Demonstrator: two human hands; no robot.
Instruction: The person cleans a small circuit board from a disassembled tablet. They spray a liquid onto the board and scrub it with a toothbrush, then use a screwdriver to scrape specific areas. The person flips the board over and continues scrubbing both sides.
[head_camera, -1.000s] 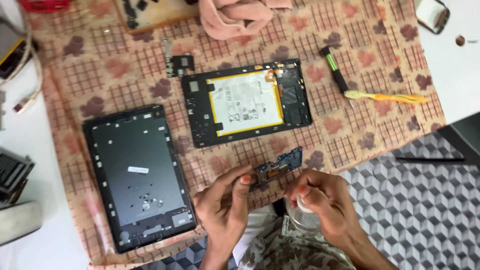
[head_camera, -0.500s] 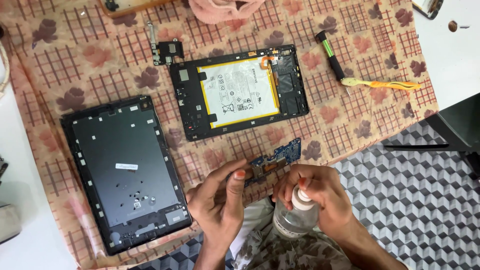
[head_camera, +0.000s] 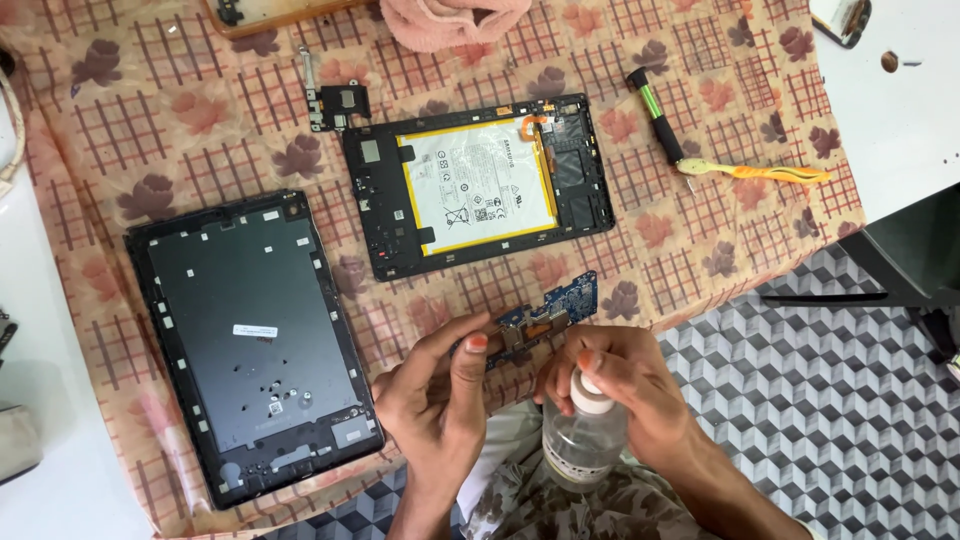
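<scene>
My left hand (head_camera: 435, 395) pinches a blue circuit board (head_camera: 550, 312) by its near end, holding it over the table's front edge. My right hand (head_camera: 625, 385) grips a small clear plastic bottle (head_camera: 580, 440) with a white nozzle, its tip close under the board. An opened tablet frame (head_camera: 375, 205) with a white and yellow battery (head_camera: 478, 187) lies just beyond the hands. A dark tablet back cover (head_camera: 250, 340) lies to the left.
A floral checked cloth (head_camera: 180, 120) covers the table. A small black board piece (head_camera: 335, 100), a green-handled screwdriver (head_camera: 655, 115), a yellow brush (head_camera: 770, 173) and a pink cloth (head_camera: 455, 20) lie beyond. Patterned floor (head_camera: 800, 400) is at right.
My right hand has lifted the bottle higher, up toward the circuit board. The view has shifted, so the table things sit lower in the picture.
</scene>
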